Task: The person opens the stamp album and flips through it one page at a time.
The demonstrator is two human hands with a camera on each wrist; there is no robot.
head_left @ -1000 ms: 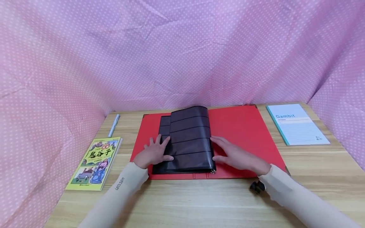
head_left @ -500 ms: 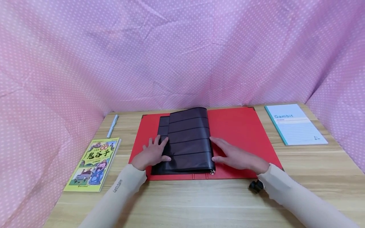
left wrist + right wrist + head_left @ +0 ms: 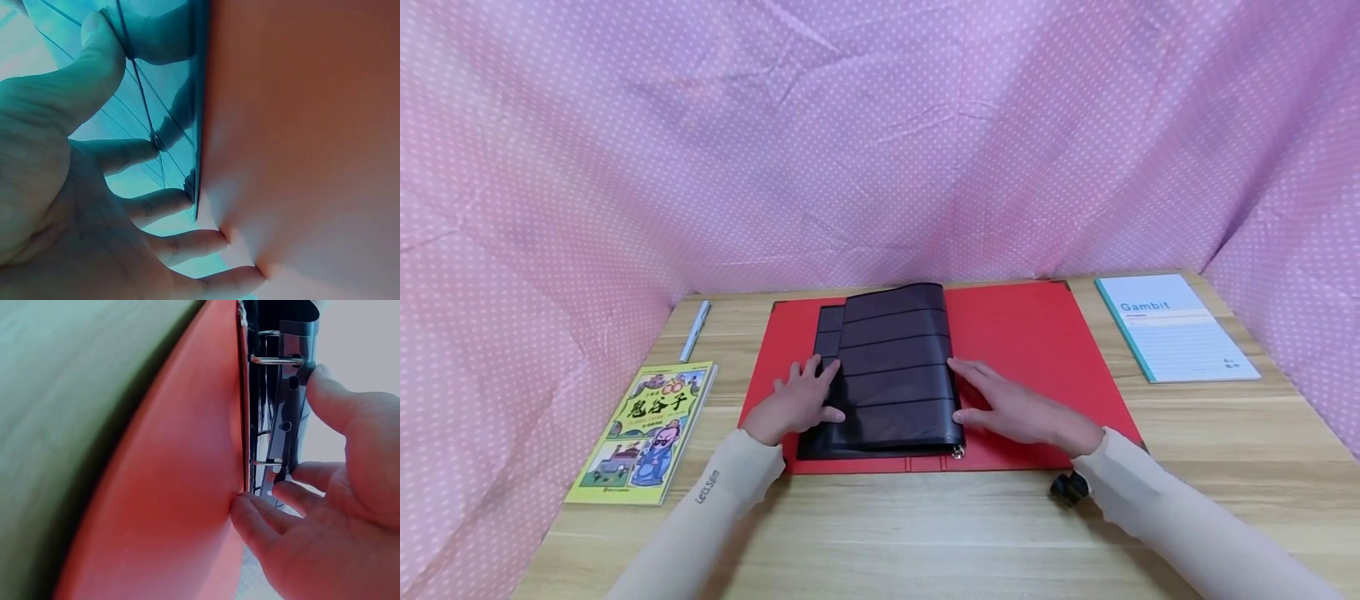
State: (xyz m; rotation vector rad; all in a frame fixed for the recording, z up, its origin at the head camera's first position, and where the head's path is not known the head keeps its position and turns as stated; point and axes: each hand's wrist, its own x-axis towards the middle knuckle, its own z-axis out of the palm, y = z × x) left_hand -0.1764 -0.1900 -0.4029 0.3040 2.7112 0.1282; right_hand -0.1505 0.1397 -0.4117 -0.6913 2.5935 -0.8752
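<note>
A red ring binder [image 3: 1037, 358] lies spread on the wooden table. Black pocket pages [image 3: 895, 358] fill its left half, the top ones curving up at the rings. My left hand [image 3: 797, 400] rests at their left edge with fingers spread. In the left wrist view, its thumb and nearer fingers touch the glossy pages [image 3: 150, 106], while its outer fingertips touch the red cover [image 3: 300, 150]. At the pages' right edge, my right hand [image 3: 1018, 408] touches the punched strip [image 3: 290, 394]. Metal rings [image 3: 275, 360] pass through it; some fingertips meet the red cover [image 3: 181, 469].
A yellow comic-style book [image 3: 640, 433] lies at the left, with a light pen [image 3: 696, 330] beyond it. A white notebook [image 3: 1180, 329] marked Gambit lies at the far right. Pink dotted cloth [image 3: 880, 150] hangs behind the table [image 3: 880, 533].
Both hands stay nearly where they were. My left hand has shifted very slightly left along the pages, and the head view has moved a little.
</note>
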